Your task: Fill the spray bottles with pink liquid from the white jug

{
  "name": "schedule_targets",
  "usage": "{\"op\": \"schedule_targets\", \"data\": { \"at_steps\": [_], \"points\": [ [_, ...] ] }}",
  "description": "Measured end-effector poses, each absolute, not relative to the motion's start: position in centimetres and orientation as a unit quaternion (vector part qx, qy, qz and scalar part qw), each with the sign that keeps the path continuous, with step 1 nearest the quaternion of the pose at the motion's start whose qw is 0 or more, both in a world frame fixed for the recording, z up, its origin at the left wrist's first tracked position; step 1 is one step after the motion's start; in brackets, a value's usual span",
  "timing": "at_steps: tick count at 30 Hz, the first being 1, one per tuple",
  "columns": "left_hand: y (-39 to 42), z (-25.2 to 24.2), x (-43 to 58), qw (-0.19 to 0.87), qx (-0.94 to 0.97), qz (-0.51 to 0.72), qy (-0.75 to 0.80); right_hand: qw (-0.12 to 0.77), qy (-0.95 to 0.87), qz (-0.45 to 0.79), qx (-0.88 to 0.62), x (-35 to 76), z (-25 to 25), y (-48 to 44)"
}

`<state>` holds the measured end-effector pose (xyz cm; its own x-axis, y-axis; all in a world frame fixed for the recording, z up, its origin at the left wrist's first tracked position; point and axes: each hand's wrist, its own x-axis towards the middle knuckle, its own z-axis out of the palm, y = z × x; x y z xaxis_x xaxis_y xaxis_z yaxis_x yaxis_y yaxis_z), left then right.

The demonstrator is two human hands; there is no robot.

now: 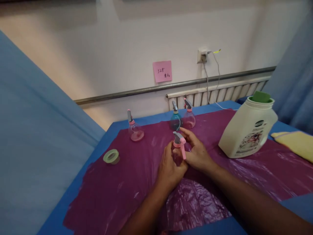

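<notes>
Between my two hands, above the purple plastic sheet, is a clear spray bottle (pixel 177 152) with a grey head and a pink trigger. My left hand (pixel 168 168) wraps round its left side. On the right side, my right hand (pixel 197 151) grips the same bottle, fingers curled about it. The trigger points toward me, and the bottle's lower part is hidden by my hands. Just beyond stand a teal spray bottle (pixel 175 121) and another clear, pink-collared spray bottle (pixel 189 120). A third clear spray bottle (pixel 135 132) stands farther left with a little liquid in it.
A large cream jug (pixel 246 130) with a green piece in its mouth stands at right, near a yellow cloth (pixel 297 143). A pale green ring (pixel 111 156) lies at left on the purple sheet (pixel 117 195). Blue curtains hang at both sides; a radiator lines the wall.
</notes>
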<state>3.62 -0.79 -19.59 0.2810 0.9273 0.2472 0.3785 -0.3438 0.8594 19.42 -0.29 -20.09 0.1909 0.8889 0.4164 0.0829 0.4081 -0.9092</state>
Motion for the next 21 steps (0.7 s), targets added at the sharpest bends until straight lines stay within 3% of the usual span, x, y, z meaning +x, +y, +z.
{"op": "schedule_targets", "data": {
  "at_steps": [8, 16, 21],
  "points": [
    [-1.1, -20.2, 3.7, 0.366, 0.699, 0.386, 0.478, 0.640, -0.541, 0.275, -0.472, 19.3, -20.3, -0.5],
    [-0.3, -20.3, 3.1, 0.376, 0.702, 0.397, 0.457, 0.610, -0.576, 0.323, -0.438, 19.1, -20.6, -0.5],
    [0.5, -20.9, 2.6, 0.383, 0.700, 0.403, 0.448, 0.642, -0.559, 0.250, -0.461, 18.0, -20.1, 0.3]
  ]
}}
